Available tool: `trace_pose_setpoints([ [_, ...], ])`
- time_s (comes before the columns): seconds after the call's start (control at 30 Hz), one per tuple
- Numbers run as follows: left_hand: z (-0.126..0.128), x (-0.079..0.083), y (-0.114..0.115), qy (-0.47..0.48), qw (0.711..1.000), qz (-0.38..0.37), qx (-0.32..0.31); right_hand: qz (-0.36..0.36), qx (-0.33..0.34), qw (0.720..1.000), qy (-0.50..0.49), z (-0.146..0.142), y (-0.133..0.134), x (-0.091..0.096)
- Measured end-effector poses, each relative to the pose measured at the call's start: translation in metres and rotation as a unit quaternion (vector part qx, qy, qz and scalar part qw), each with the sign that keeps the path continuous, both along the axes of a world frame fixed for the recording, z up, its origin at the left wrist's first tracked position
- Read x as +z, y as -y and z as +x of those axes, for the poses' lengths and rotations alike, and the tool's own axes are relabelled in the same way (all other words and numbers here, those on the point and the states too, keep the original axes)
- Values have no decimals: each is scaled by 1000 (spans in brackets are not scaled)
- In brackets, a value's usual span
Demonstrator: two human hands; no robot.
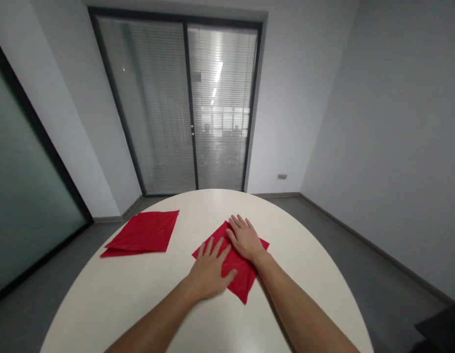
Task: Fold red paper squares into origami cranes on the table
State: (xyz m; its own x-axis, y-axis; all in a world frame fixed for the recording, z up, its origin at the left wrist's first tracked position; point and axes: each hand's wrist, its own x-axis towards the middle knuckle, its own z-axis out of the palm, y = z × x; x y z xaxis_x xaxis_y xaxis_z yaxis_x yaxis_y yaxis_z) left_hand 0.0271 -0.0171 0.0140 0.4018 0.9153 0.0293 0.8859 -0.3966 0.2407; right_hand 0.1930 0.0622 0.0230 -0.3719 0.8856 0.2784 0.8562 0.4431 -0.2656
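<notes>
Hands (210, 271) (247, 240) (palms down) — on right-hand red cloth (242, 277)

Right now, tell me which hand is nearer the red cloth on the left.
Left. The left hand is right of that cloth, not touching it; the right hand is farther right.

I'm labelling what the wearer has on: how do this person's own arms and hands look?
The left hand and right hand are bare, with no gloves or rings visible on the fingers. The left forearm and right forearm show no sleeves, watch, bracelet, cables or markings.
</notes>
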Motion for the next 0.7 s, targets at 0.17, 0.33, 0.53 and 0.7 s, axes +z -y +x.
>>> trace_pose_setpoints([
  [0.17,-8,-8,-15,-16,995,69,75,-16,35,996,-75,-21,20,-2],
  [0.33,-9,5,-16,-23,983,129,132,-112,-6,993,35,-13,14,-12],
  [0.53,-14,11,-26,19,984,159,80,-123,40,990,61,4,11,-8],
  [0.7,-29,-9,-43,4,998,51,22,-121,95,985,76,4,15,-4],
])
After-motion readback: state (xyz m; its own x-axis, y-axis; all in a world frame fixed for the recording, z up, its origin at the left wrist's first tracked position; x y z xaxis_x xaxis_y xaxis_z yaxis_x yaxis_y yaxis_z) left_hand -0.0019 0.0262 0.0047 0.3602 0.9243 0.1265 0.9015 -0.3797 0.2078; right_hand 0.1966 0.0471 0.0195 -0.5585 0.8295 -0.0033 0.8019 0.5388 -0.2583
